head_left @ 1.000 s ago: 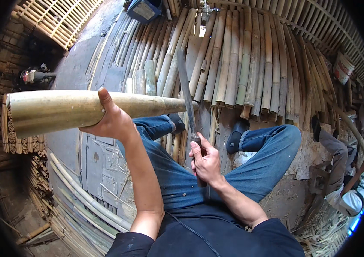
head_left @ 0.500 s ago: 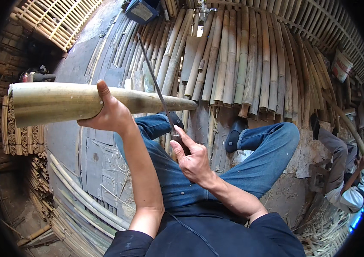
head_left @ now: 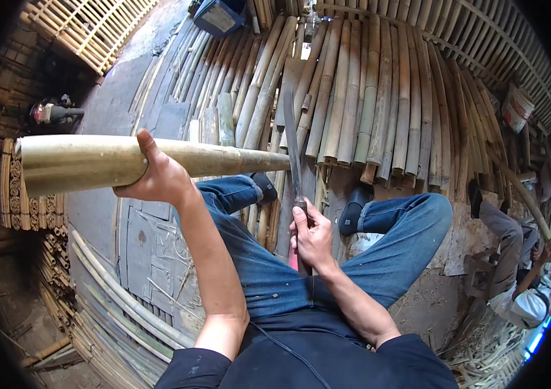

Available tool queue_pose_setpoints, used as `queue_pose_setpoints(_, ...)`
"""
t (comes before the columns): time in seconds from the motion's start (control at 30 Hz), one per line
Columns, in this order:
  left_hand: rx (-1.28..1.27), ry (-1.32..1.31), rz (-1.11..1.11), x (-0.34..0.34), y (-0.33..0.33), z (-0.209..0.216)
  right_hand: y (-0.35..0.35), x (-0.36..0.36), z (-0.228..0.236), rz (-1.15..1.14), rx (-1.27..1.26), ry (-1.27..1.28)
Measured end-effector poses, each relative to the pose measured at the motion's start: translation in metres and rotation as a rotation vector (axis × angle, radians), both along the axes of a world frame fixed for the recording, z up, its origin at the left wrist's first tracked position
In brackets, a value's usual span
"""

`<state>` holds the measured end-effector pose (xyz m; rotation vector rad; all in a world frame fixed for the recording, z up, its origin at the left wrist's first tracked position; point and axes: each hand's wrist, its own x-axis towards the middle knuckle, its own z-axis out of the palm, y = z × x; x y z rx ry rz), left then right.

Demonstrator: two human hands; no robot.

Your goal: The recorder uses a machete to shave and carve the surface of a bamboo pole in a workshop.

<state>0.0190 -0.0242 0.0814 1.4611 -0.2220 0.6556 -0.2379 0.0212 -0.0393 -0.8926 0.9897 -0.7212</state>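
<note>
Left hand (head_left: pixel 162 176) grips a thick bamboo pole (head_left: pixel 81 162) from the near side, thumb raised along its wall, the other fingers mostly hidden beneath. From that grip the wide end extends leftward and the narrowing end runs right, toward the blade of a long knife (head_left: pixel 293 133). Right hand (head_left: pixel 313 238) is closed around the knife's handle, below the pole's thin end; the blade points up and away from the fist, and whether it touches the bamboo cannot be told. Beyond both grips lies a row of bamboo lengths (head_left: pixel 353 97); bent legs in jeans (head_left: pixel 389 240) spread around the right fist.
</note>
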Motion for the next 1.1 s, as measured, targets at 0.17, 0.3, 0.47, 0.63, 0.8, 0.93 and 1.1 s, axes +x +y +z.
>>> queue_pose_setpoints(0.17,-0.001,0.002,-0.002,0.003,-0.01,0.001,0.025,0.017,0.019,-0.001,-0.304,0.062)
queue_pose_setpoints(0.3,0.018,-0.016,0.045,-0.002,-0.016,0.003,0.019,0.024,-0.014,0.233,-0.306,0.317)
queue_pose_setpoints(0.47,-0.003,-0.037,0.056,-0.001,-0.003,0.003,0.004,0.013,-0.061,0.215,-0.039,0.391)
queue_pose_setpoints(0.63,0.029,0.02,-0.026,-0.003,0.005,-0.016,0.008,-0.007,-0.081,0.163,0.059,0.38)
queue_pose_setpoints(0.8,-0.077,0.159,-0.521,0.008,0.012,-0.048,-0.002,-0.006,-0.098,0.081,0.191,0.372)
queue_pose_setpoints(0.93,-0.193,0.202,-0.334,0.057,0.039,-0.039,-0.007,-0.013,-0.117,0.005,0.15,0.437)
queue_pose_setpoints(1.1,-0.263,0.308,0.045,0.122,0.153,0.018,-0.015,-0.021,-0.137,-0.09,0.216,0.372)
